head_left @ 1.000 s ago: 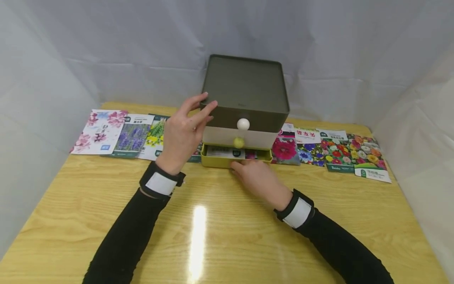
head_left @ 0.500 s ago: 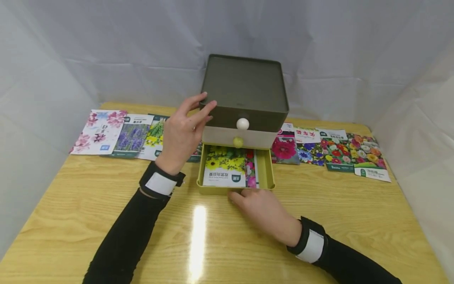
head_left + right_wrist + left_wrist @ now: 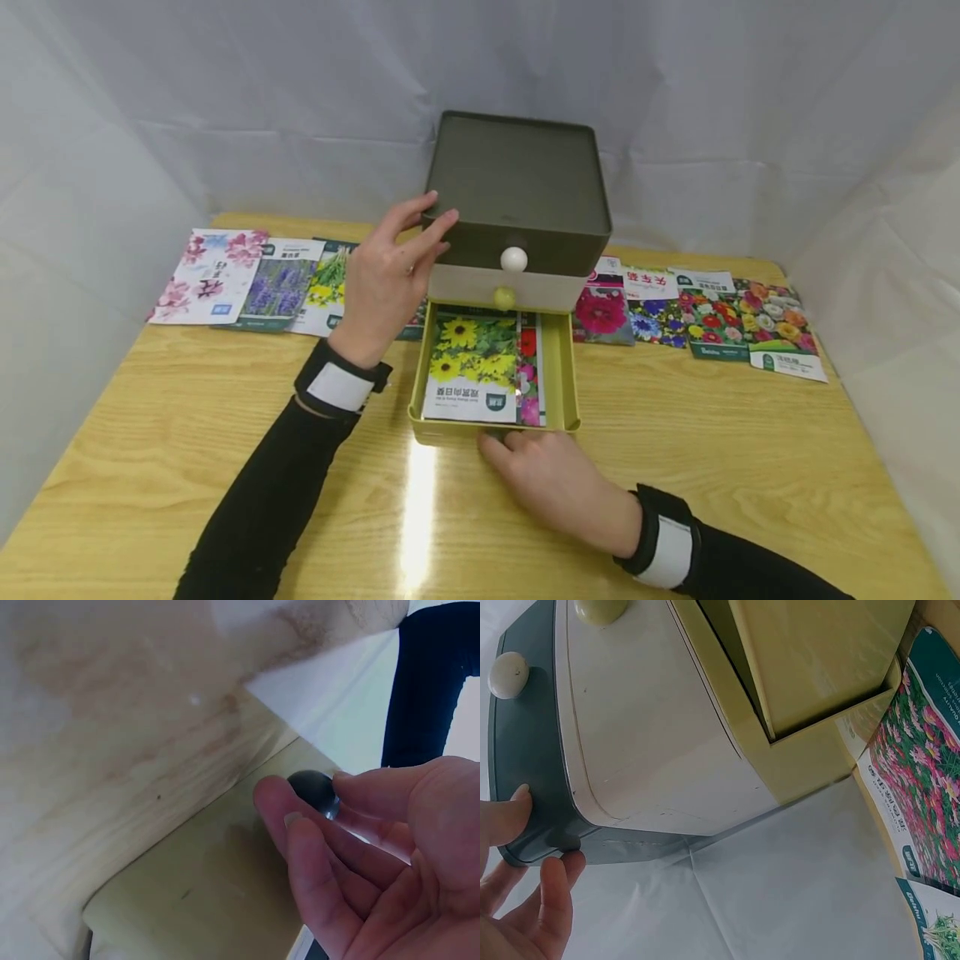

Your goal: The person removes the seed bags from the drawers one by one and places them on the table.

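Note:
A stacked drawer box point(image 3: 521, 175) stands at the table's back, its dark top tier over a white tier and a yellow bottom tier. The bottom drawer point(image 3: 561, 375) is pulled well out. My left hand point(image 3: 382, 275) holds the box's front left corner; in the left wrist view the thumb point(image 3: 514, 814) lies on the front and the fingers reach round the side. My right hand point(image 3: 558, 483) pinches the drawer's dark round knob point(image 3: 313, 791) between thumb and fingers. Inside the drawer lie a yellow-flower seed packet point(image 3: 471, 367) and, partly under it, a pink-and-red flower packet point(image 3: 529, 375).
Overlapping seed packets line the table on both sides, from a pink blossom packet point(image 3: 210, 279) at left to a mixed-flower packet point(image 3: 783, 329) at right. The upper drawers, with a white knob point(image 3: 513, 259) and a yellow-green knob point(image 3: 505, 297), are closed. A white curtain point(image 3: 300, 100) hangs behind.
My right hand has drawn the bottom drawer toward me, from slightly out to far out, and the packets inside have come into sight. The left hand has stayed at the box's corner.

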Motion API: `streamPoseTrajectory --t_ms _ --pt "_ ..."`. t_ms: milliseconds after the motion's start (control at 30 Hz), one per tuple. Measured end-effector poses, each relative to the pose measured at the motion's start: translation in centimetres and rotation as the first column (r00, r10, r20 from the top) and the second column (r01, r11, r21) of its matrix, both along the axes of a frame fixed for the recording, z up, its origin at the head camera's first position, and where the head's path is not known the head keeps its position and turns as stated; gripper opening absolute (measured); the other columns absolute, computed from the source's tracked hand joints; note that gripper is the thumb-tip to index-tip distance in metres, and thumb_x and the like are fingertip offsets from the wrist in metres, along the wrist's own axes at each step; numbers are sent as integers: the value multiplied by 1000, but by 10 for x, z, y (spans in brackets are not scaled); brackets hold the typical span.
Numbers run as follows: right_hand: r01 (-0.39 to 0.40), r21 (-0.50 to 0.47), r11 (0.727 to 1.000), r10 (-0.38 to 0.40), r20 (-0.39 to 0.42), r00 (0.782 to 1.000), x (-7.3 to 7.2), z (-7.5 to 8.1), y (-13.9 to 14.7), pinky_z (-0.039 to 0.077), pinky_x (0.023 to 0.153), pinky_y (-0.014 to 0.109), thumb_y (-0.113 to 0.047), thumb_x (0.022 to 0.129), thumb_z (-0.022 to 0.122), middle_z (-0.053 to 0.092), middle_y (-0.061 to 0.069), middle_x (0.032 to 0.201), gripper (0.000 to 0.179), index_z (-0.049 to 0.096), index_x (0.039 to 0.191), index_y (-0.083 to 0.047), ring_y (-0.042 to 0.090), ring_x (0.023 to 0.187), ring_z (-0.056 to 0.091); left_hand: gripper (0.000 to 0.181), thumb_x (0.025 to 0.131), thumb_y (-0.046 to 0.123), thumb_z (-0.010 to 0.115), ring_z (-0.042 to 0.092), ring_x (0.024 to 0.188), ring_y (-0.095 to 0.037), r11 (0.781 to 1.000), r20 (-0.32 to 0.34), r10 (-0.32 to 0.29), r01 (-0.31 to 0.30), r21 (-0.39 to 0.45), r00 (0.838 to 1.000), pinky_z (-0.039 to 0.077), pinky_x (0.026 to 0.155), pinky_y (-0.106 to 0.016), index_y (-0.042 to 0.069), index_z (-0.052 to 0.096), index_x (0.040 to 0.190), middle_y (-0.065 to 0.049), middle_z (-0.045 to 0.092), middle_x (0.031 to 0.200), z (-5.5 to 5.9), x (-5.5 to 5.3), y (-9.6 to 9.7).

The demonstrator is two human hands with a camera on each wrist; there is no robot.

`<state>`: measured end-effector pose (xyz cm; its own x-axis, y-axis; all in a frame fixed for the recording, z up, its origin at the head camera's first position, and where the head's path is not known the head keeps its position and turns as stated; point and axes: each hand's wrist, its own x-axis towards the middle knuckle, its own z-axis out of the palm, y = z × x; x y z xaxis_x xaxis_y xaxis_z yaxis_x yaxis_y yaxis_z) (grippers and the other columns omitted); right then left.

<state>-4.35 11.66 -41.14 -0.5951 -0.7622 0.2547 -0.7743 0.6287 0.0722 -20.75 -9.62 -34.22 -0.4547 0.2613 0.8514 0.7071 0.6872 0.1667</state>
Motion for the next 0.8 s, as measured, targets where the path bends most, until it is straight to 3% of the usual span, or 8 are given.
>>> streamPoseTrajectory --t_ms 100,267,400,533,600,667,800 --pt "6 -35 999 -4 52 999 0 4 0 44 47 24 -12 87 53 60 -4 73 21 61 107 -13 8 57 54 36 90 19 58 57 105 -22 1000 45 5 -4 -27 999 44 53 -32 21 59 126 -7 48 134 2 5 -2" --pt "36 -179 983 -15 118 993 -8 17 6 48 56 23 -23 88 58 64 -5 79 16 65 99 -15 7 65 58 41 91 19 56 54 109 -25 998 117 17 -9 -67 993 37 49 -29 19 53 132 -8 39 142 2 17 -4" --pt "71 -221 973 -46 116 992 -28 22 15 49 63 25 -22 87 60 63 -4 83 13 66 94 -15 8 73 57 39 89 17 56 52 109 -26 998 84 9 -3 -63 996 41 51 -30 15 56 127 -11 41 138 0 25 -6" --pt "104 -154 983 -73 192 979 -50 19 24 48 75 28 -28 89 57 62 -2 99 20 67 102 -16 11 90 56 24 88 16 54 53 98 -25 991 54 -50 56 -118 997 47 60 -32 9 64 108 -12 54 114 -7 35 -13" --pt "89 -98 991 -64 239 969 -57 17 28 45 84 30 -31 91 54 62 0 109 26 67 108 -17 14 101 55 19 88 17 53 54 90 -22 976 86 -76 92 -198 993 48 64 -31 9 64 100 -8 58 102 -14 40 -16" --pt "70 -52 996 -53 276 960 -61 14 31 43 89 31 -34 93 50 62 -2 114 29 66 113 -19 13 106 54 18 88 19 53 55 84 -19 949 157 -95 137 -284 983 48 63 -30 10 65 97 -4 59 95 -22 43 -19" --pt "70 -1 998 -66 297 953 -63 12 33 46 80 28 -37 95 47 65 -10 102 27 69 105 -25 6 93 57 15 88 21 57 54 79 -13 868 309 -91 228 -441 947 47 63 -27 13 66 97 1 61 90 -38 45 -24"
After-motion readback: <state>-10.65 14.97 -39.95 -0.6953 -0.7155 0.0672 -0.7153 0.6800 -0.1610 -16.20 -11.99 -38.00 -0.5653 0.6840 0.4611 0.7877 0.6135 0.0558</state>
